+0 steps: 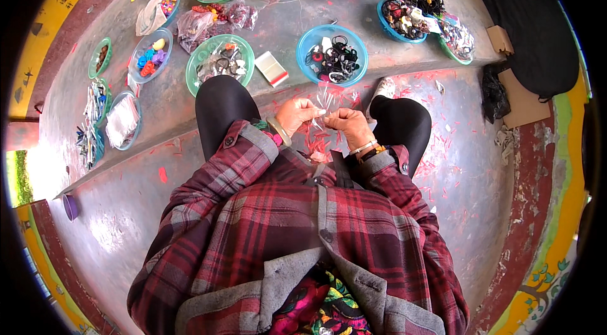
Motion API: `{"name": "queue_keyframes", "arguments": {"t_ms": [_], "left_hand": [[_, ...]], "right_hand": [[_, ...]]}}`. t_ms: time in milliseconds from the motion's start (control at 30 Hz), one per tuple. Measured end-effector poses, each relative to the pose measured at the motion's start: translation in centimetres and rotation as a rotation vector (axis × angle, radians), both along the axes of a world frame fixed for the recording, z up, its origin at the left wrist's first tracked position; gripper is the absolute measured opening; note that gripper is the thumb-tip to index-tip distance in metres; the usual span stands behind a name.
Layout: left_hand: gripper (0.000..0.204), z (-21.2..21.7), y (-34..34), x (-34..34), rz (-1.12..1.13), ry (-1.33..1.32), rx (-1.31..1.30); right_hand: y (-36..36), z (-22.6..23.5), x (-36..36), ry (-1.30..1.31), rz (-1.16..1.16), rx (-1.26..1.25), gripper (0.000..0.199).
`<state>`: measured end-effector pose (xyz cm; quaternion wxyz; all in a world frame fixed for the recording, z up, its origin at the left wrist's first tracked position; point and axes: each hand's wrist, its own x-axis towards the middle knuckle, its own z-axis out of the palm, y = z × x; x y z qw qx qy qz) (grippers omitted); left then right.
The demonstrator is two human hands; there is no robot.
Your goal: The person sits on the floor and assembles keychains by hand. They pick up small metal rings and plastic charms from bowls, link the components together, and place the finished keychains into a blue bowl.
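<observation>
Head view: left hand (296, 114) and right hand (347, 125) are each pinching, in a clenched grip, a small clear plastic bag (324, 102) between the knees; just beyond, a blue bowl (305, 49) and a green bowl (193, 64) are sitting on the concrete ledge (284, 25).

Bright, even daylight with soft shadows; pale glare on the concrete floor (107, 227) at near left, blown-out white at the left rim, fisheye bending toward black corners

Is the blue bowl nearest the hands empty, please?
No, the blue bowl in front of the hands holds a pile of black hair ties and other small dark accessories.
</observation>
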<state>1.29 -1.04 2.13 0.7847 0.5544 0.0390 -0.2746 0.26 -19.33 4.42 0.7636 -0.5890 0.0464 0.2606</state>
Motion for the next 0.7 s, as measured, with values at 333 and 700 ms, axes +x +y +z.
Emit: {"name": "queue_keyframes", "arguments": {"t_ms": [333,700], "left_hand": [[0.017,0.2,0.0,-0.1,-0.024,0.013,-0.015],[0.026,-0.7,0.1,-0.1,-0.12,-0.019,-0.033]], "right_hand": [[0.2,0.4,0.1,0.007,-0.021,-0.035,0.005],[0.4,0.3,0.2,-0.005,-0.071,-0.07,0.015]]}}
